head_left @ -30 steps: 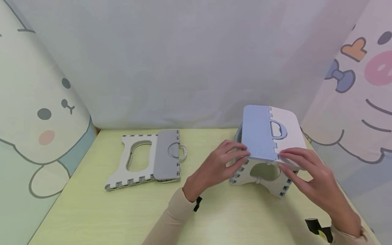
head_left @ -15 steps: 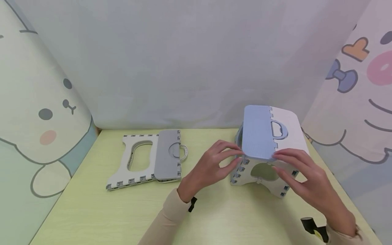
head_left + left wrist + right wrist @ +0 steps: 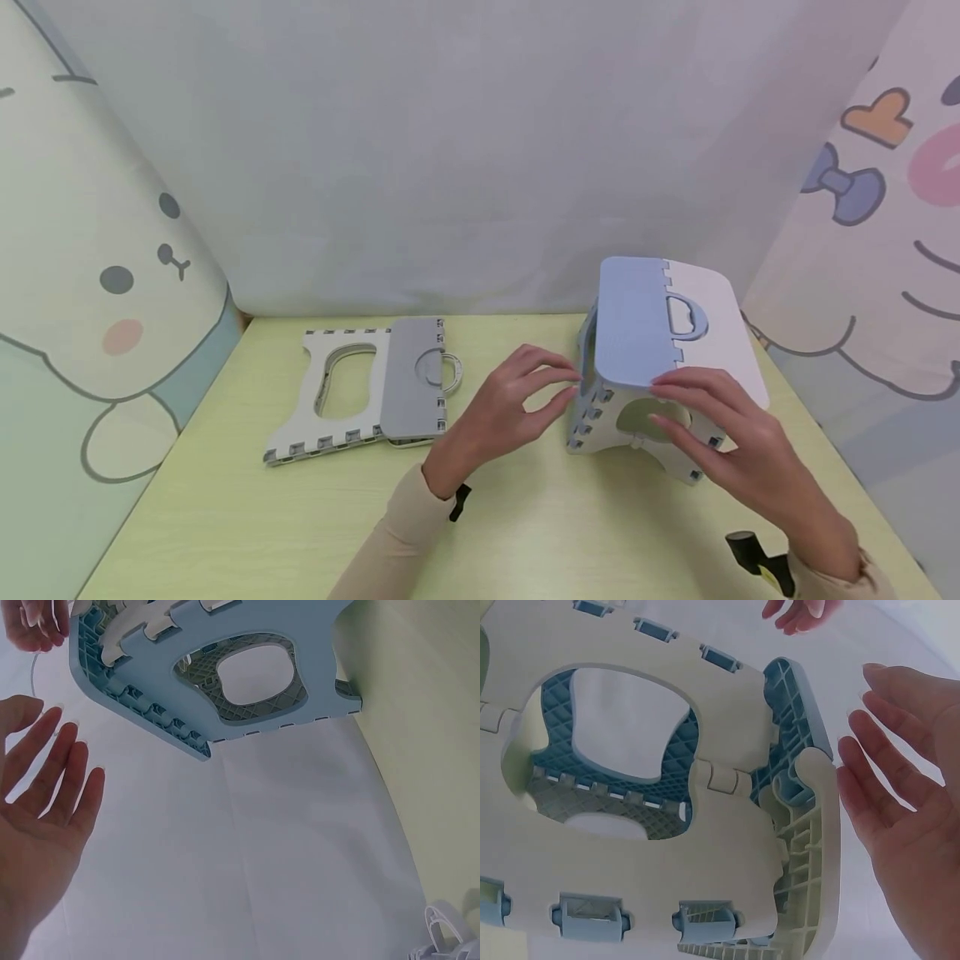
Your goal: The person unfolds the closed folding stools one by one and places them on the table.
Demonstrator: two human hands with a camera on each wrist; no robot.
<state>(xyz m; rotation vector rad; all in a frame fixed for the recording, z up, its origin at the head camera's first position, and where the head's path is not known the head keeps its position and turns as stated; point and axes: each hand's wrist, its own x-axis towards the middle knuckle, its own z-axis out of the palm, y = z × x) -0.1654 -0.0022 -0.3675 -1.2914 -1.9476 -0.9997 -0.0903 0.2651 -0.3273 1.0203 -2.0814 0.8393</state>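
A folding step stool (image 3: 637,325) stands unfolded at the right of the table, its top half blue and half white with a blue carry handle. My left hand (image 3: 517,400) is beside its front left corner, fingers loosely bent and holding nothing; the left wrist view shows a gap between this hand (image 3: 52,802) and the stool (image 3: 225,675). Close to the front edge of the top is my right hand (image 3: 738,442), fingers extended. In the right wrist view its fingertips (image 3: 847,769) are right at the rim of the stool (image 3: 727,877); whether they touch is unclear.
A second step stool (image 3: 412,392), grey and white, lies folded flat on the left of the pale yellow-green table (image 3: 225,533). A plain pale backdrop (image 3: 450,167) rises behind the table, with cartoon-printed sheets (image 3: 97,250) at both sides.
Both hands have slid left along the stool's front edge. My left hand has come off the corner of the top. Both stools stay where they were.
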